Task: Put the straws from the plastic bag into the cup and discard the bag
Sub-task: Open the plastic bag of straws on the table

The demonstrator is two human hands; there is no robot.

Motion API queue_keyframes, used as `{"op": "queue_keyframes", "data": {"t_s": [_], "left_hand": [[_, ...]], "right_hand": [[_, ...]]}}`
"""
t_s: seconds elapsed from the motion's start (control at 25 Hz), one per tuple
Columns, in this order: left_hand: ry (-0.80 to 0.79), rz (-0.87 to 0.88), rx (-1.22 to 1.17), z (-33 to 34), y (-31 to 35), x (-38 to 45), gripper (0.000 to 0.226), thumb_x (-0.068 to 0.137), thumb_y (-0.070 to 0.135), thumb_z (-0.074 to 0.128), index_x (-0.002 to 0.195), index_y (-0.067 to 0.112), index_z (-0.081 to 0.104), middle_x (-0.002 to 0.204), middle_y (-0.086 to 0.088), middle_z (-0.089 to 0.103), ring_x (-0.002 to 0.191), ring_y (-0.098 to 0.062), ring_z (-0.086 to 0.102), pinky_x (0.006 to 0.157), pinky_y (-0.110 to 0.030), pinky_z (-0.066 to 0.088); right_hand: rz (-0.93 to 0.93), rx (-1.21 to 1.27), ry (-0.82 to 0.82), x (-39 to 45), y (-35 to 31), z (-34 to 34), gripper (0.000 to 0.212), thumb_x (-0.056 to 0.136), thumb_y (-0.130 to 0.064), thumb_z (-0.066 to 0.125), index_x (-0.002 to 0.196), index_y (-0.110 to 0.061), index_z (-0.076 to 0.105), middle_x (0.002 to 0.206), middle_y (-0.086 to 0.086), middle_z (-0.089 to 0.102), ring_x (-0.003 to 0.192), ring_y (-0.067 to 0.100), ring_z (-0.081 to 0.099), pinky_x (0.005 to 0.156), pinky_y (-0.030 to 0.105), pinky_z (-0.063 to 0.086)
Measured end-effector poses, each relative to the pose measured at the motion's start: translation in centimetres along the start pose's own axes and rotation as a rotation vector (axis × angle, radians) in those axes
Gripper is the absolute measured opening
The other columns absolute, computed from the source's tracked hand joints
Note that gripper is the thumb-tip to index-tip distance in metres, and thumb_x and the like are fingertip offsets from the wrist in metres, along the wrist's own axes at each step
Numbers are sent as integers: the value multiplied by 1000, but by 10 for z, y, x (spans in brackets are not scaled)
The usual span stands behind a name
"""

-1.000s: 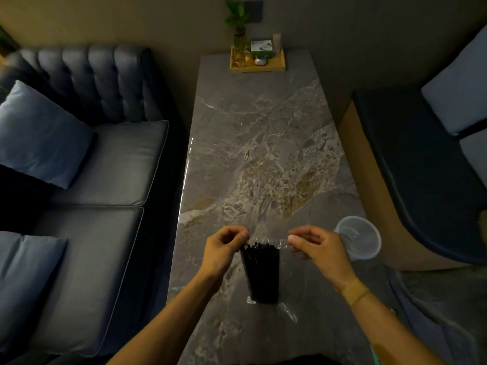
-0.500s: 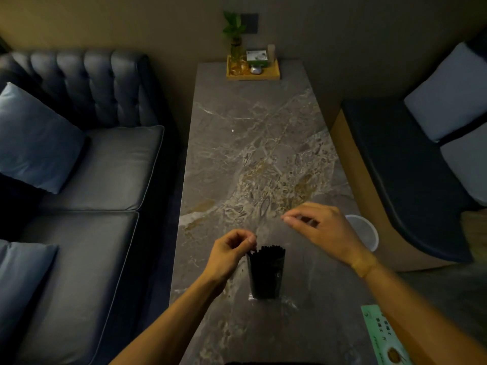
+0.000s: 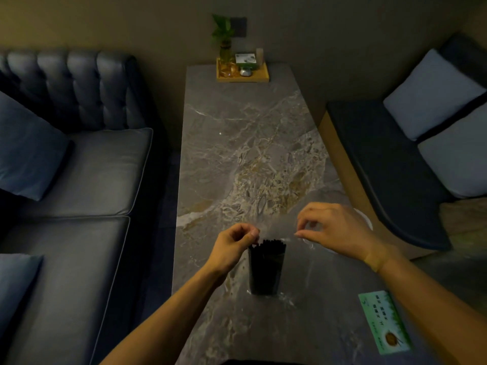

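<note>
Glossy veined marble table [image 3: 237,143], clear plastic bag [image 3: 283,296]

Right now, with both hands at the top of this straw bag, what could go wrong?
The plastic bag stands upright, steadied only by the left hand and right hand pinching its mouth; a hard tug could tip it and scatter the straws. The cup sits at the table edge, mostly hidden behind the right hand, so a backward sweep might knock it off.
</note>
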State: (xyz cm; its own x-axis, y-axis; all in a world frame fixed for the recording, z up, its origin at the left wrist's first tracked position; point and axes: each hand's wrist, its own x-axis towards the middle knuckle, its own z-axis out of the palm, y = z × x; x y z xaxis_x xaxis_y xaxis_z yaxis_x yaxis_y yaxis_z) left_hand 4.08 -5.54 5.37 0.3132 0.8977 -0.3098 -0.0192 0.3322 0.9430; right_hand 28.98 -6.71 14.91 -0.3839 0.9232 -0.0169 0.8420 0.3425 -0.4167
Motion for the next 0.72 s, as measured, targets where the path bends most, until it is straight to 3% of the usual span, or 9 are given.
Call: {"op": "queue_keyframes", "data": {"t_s": [0.12, 0.24, 0.44, 0.56, 0.72], "left_hand": [[41, 21, 52, 4, 0, 5, 9, 93, 16, 63, 91, 11, 70, 78, 5, 67, 68, 2, 61, 66, -10, 48], [57, 42, 102, 11, 0, 9, 10, 93, 17, 63, 92, 10, 70, 80, 4, 68, 68, 3, 60, 66, -9, 48], [51, 16, 94, 24, -4, 12, 8, 93, 21, 62, 92, 18, 70, 84, 4, 70, 78, -4, 63, 73, -16, 50], [67, 9, 101, 36, -6, 11, 7, 93, 24, 62, 92, 25, 70, 91, 2, 73, 84, -8, 67, 77, -21, 53], [96, 13, 82, 58, -7, 8, 9, 94, 24, 62, 96, 27, 70, 87, 5, 73, 80, -5, 67, 73, -21, 55]], "right_hand": [[14, 50, 36, -9, -5, 7, 19, 80, -50, 59, 79, -33, 66, 113, -18, 59, 98, 4, 59, 77, 39, 54], [-71, -36, 87, -17, -10, 11, 16, 82, -48, 63, 78, -33, 64, 123, -17, 58, 104, 4, 53, 79, 34, 53], [-156, -173, 169, -28, -12, 8, 19, 82, -49, 61, 77, -32, 68, 82, -16, 70, 102, 8, 59, 89, 35, 45], [-195, -188, 210, -36, -7, 4, 18, 82, -44, 64, 76, -29, 70, 77, -14, 73, 101, 10, 63, 102, 41, 42], [-234, -120, 167, -40, -8, -11, 18, 83, -44, 64, 77, -28, 70, 76, -10, 72, 84, 9, 65, 97, 37, 46]]}}
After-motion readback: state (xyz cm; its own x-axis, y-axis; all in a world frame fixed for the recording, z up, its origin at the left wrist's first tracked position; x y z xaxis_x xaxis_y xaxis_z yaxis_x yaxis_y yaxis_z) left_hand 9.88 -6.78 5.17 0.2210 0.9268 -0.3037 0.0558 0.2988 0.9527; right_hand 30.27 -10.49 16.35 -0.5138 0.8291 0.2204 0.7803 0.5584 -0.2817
